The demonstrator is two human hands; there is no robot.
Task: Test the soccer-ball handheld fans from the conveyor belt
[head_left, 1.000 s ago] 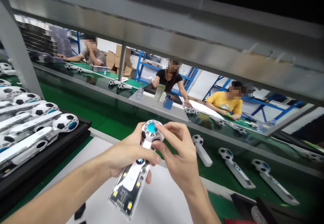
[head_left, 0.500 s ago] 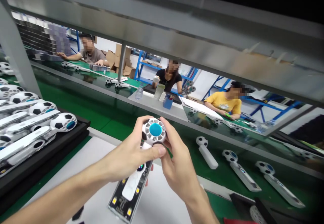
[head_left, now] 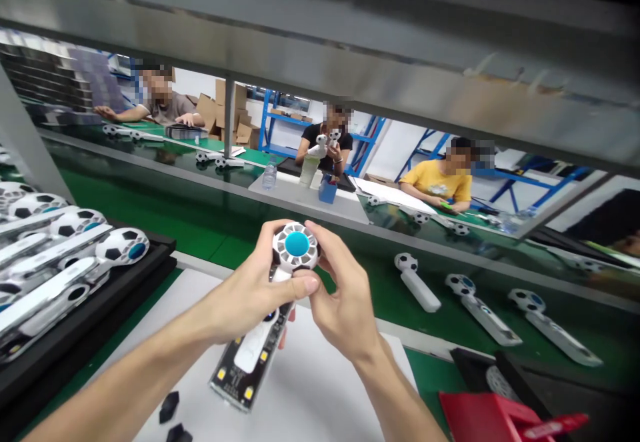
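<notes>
Between my hands is a soccer-ball-headed handheld device (head_left: 296, 245) with a blue disc in its ball. Its see-through handle shows a black circuit board with yellow squares and a white strip, tilted down toward me. My left hand (head_left: 255, 282) grips the ball and neck, thumb across the neck. Curled round the ball's other side, my right hand (head_left: 345, 295) presses its fingers on it; some fingertips are hidden. Below lies a white sheet (head_left: 310, 389) with small black pieces (head_left: 170, 407) to the left.
At left, a black tray (head_left: 155, 255) holds several similar devices. More devices (head_left: 483, 309) lie on the green belt at right. A red holder with a red pen (head_left: 557, 425) stands front right. A metal beam (head_left: 300, 55) crosses above; several co-workers (head_left: 437, 182) sit opposite.
My view has tilted and shifted slightly, showing more of the red holder and black pieces. Both hands keep hold of the device. The middle co-worker now raises similar devices in front.
</notes>
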